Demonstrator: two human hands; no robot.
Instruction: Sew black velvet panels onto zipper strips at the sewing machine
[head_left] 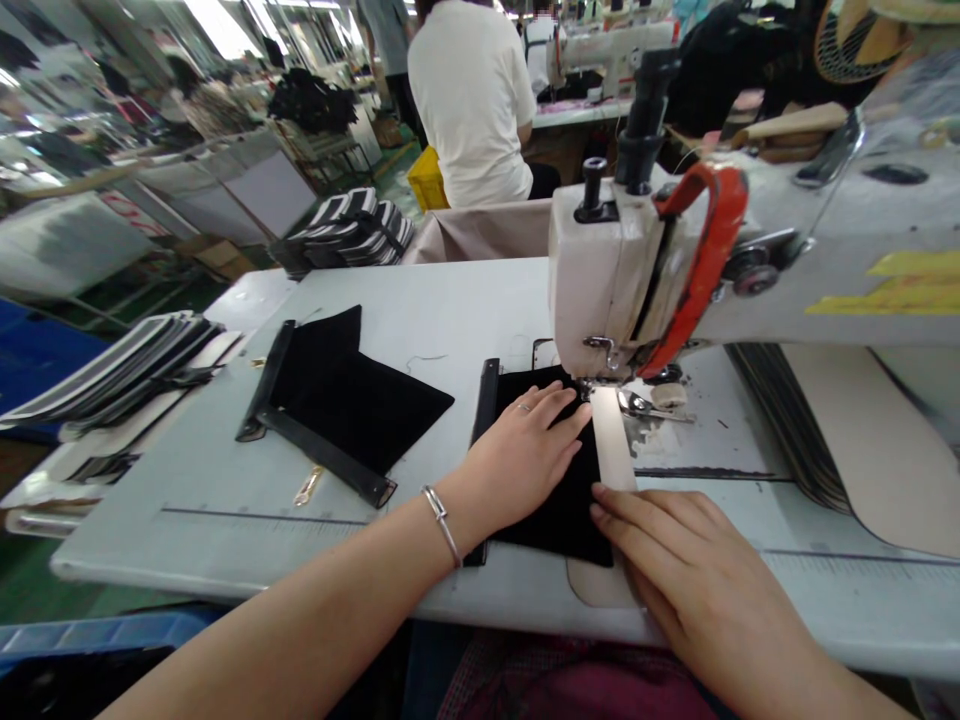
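My left hand (525, 455) lies flat, fingers apart, on a black fabric piece (551, 525) under the head of the sewing machine (592, 290). A dark band (487, 395) runs along that piece's left edge. Beneath its right edge shows a pale beige piece (613, 445), which passes beside the presser foot (589, 388). My right hand (682, 560) rests with outstretched fingers over the beige piece, fingertips at the black fabric's edge; its thumb is hidden. Left of my hands lie two overlapping black pieces (360, 400) with dark bands and gold zipper pulls (308, 485).
A stack of dark-edged beige panels (862, 430) lies right of the needle. More layered panels (127, 370) are stacked at the left edge, and another bundle (352, 225) stands behind the table. A person in a white shirt (472, 100) sits ahead, facing away.
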